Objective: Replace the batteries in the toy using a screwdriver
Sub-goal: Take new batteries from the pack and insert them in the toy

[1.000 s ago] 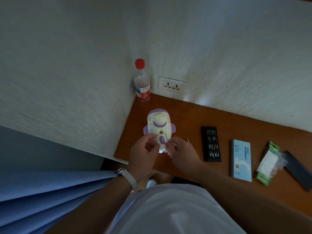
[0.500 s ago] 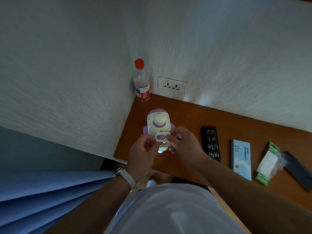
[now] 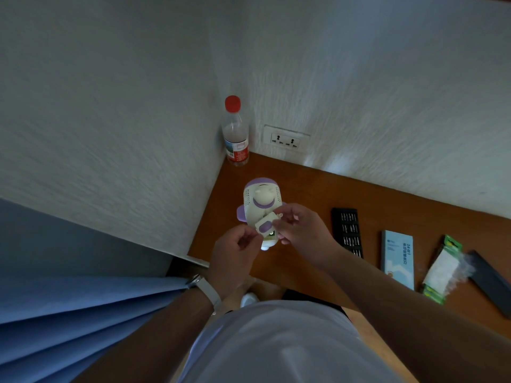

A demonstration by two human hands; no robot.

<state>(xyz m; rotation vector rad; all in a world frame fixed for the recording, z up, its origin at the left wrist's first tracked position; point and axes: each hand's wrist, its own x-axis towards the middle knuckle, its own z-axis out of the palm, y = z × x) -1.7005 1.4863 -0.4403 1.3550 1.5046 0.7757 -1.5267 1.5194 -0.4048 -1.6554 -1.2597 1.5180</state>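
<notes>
Toy [image 3: 261, 201]: lies on the desk [image 3: 309, 189] just beyond your fingertips. It looks like light, hollow plastic, stiff but slick, so steady it by the body's sides.
Battery cover [image 3: 265, 225]: between your two hands, over the toy's lower end. It is thin and easy to drop, so take it by the edges.
Right hand [image 3: 301, 230]: thumb and forefinger pinch the cover's far corner.
Left hand [image 3: 235, 250]: fingers curled just beside the cover's near edge; whether they grip anything cannot be told.
Bit case [image 3: 347, 230]: right of your right fingers, with rows of bits inside.
Battery pack [image 3: 442, 272]: well to the right of your right fingers — contents blurred.
</notes>
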